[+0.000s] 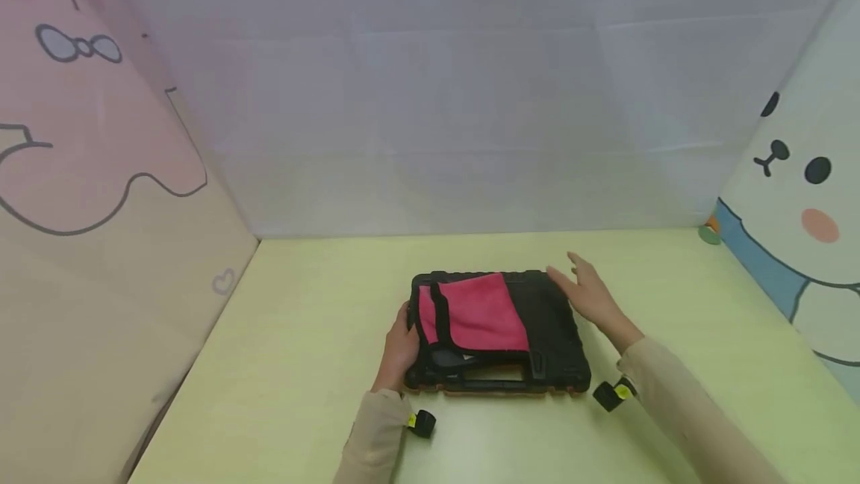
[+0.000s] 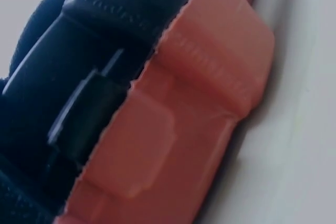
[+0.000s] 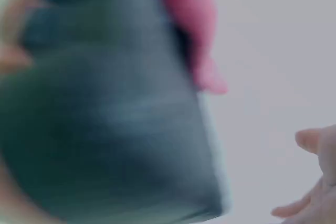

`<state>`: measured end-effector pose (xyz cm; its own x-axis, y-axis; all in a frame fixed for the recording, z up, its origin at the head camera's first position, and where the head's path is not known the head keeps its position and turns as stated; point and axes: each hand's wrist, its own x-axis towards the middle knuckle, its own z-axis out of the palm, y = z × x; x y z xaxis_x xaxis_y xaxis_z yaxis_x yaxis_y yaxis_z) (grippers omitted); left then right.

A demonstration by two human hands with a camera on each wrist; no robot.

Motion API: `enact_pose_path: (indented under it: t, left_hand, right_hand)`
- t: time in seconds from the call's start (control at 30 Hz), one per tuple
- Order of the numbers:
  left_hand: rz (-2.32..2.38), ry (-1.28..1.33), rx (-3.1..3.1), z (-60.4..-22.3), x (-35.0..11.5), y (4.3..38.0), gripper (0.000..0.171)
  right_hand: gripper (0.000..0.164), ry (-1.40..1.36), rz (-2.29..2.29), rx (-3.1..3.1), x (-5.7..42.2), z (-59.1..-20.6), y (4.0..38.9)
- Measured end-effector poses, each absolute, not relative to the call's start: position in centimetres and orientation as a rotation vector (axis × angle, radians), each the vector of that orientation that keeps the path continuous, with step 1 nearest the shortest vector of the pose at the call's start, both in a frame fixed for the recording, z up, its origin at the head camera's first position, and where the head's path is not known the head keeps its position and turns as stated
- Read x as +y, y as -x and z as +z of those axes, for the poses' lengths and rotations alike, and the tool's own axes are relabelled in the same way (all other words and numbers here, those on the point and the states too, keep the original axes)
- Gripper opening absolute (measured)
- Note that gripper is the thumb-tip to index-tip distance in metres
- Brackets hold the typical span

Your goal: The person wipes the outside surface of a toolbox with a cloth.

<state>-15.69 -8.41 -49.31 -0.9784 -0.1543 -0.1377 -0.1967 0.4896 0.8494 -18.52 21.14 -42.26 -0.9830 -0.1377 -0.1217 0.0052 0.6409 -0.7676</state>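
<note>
A black-and-orange plastic carrying case point(image 1: 561, 338) lies on the table, its handle toward the near side. Over its lid is spread a pink cloth piece point(image 1: 480, 316) with black edging. My left hand point(image 1: 399, 346) grips the case's left edge, with the thumb on top. Beside the far right corner, my right hand point(image 1: 593, 299) has its fingers spread and holds nothing. The left wrist view shows the case's orange lower half point(image 2: 131, 145) and a black latch close up; the left hand is outside it. In the right wrist view, fingers of the right hand point(image 3: 320, 177) stand apart from a blurred dark surface.
The case rests on a pale yellow table point(image 1: 302, 334). A plain whitish back wall point(image 1: 470, 133) rises behind it. Printed cartoon panels stand at the left point(image 1: 101, 170) and right point(image 1: 806, 193). Each wrist carries a small black camera.
</note>
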Motion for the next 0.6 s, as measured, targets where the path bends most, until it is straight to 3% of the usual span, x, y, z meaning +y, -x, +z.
enact_pose_path:
  t: [0.1,0.27,0.43,0.6]
  left_hand:
    - [1.536,0.318,2.679,-49.4,-8.4,15.8,0.05]
    - [1.545,0.325,2.679,-49.7,-8.4,15.9,0.05]
    - [1.543,0.347,2.735,-48.7,-8.4,15.8,0.051]
    - [1.756,0.341,2.896,-44.7,-7.6,14.5,0.057]
  right_hand:
    - [0.083,-0.072,-1.388,2.52,21.9,-45.0,17.8]
    - [0.089,-0.119,-1.433,2.419,21.5,-48.3,17.0]
    - [0.085,-0.073,-1.53,2.397,21.3,-48.7,17.0]
    - [0.079,-0.047,-1.599,2.348,21.2,-48.7,16.6]
